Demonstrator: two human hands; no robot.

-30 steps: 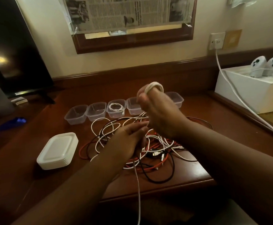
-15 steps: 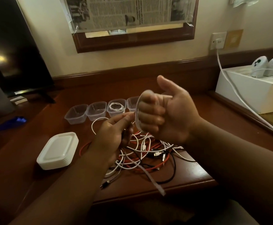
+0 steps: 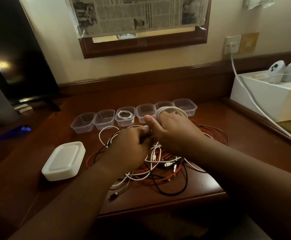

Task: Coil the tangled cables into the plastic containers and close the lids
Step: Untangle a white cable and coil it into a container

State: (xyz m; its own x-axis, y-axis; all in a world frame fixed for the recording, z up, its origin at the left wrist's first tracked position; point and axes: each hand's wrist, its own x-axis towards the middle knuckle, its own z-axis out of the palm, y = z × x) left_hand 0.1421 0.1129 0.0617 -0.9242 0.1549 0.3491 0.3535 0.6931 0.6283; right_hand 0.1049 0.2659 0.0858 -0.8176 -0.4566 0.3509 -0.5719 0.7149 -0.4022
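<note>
The right hand [image 3: 174,130] has a white cable coil [image 3: 171,110] looped round its fingers, near the far containers [image 3: 142,113]. The left hand [image 3: 132,144], fingers curled, pinches a strand above the tangled cables [image 3: 158,163] on the surface [image 3: 201,189].

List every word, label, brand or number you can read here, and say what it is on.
None can be read.
Newspaper taped over the frame: print too small and blurred.
White controllers: dark marks, no legible text.
Wall socket, lids, containers: no lettering visible.
</note>
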